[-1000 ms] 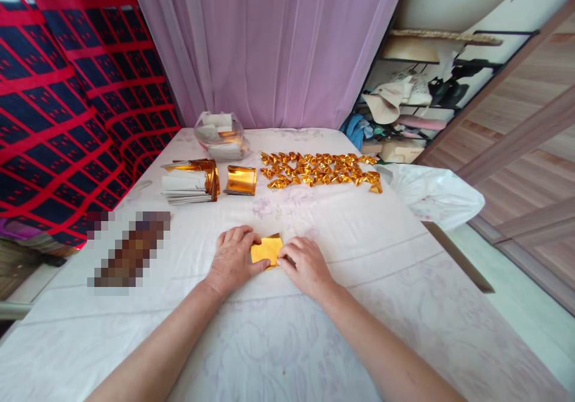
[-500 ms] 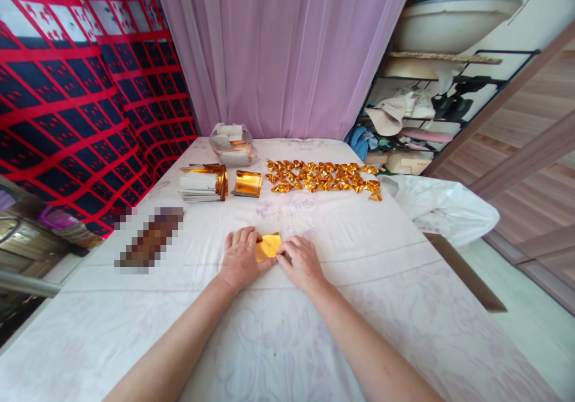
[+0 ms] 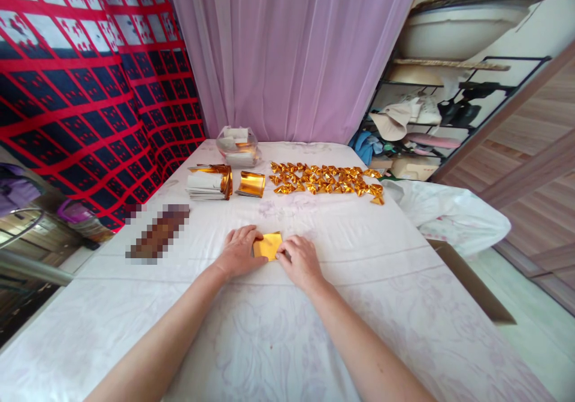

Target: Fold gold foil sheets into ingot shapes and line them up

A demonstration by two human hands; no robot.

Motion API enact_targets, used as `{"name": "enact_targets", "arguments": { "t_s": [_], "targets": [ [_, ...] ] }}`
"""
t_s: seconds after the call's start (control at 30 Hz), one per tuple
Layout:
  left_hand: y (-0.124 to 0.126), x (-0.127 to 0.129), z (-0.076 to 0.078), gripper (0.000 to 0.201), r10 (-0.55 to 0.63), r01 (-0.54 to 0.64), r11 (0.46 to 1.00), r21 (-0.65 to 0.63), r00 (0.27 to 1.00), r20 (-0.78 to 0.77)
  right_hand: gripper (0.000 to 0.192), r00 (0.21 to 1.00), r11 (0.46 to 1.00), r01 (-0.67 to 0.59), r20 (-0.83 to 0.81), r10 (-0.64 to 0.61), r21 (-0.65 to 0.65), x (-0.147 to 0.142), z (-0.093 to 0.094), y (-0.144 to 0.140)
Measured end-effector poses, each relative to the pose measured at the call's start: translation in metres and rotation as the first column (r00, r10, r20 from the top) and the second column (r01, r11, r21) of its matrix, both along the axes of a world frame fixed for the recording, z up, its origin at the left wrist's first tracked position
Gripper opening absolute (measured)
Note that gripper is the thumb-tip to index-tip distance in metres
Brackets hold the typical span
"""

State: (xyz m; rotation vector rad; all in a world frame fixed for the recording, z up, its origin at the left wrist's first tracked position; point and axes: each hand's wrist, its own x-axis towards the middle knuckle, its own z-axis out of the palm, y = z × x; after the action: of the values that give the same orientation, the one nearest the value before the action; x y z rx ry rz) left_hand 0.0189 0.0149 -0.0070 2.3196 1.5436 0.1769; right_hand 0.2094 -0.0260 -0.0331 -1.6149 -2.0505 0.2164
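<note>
In the head view, skewing is judged the likeliest fault: the gold sheet (image 3: 268, 245) could be turned askew, or given a crooked crease, if it were pressed unevenly by the left hand (image 3: 242, 249) or tugged sideways by the right hand (image 3: 300, 259). The thin-looking material could also be wrinkled or torn if its corner were pinched too hard, and slipping over the cloth-covered table (image 3: 278, 324) could be caused by a lightened left-hand hold.

The gold sheet is placed directly between the two hands, touched by both. Its left end is pinned by the left hand, which is laid over it with the thumb set apart from the fingers. Its right edge, near the closer corner, is pinched between the thumb and curled fingers of the right hand; what is done beneath those fingertips cannot be told.

Beyond the left hand, a stack of papers (image 3: 209, 183) and a smaller gold stack (image 3: 251, 183) are set, well apart from it. Beyond the right hand, folded gold pieces (image 3: 326, 179) are laid out in rows.
</note>
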Motion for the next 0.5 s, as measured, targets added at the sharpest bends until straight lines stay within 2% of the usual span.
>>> {"name": "enact_targets", "arguments": {
  "t_s": [0.5],
  "targets": [
    [0.009,-0.01,0.014,0.059,-0.097,0.093,0.987,-0.131,0.995,-0.02,0.003,1.0,1.0,0.005,0.028,-0.004,-0.028,0.0,0.0,0.0]
  ]
}}
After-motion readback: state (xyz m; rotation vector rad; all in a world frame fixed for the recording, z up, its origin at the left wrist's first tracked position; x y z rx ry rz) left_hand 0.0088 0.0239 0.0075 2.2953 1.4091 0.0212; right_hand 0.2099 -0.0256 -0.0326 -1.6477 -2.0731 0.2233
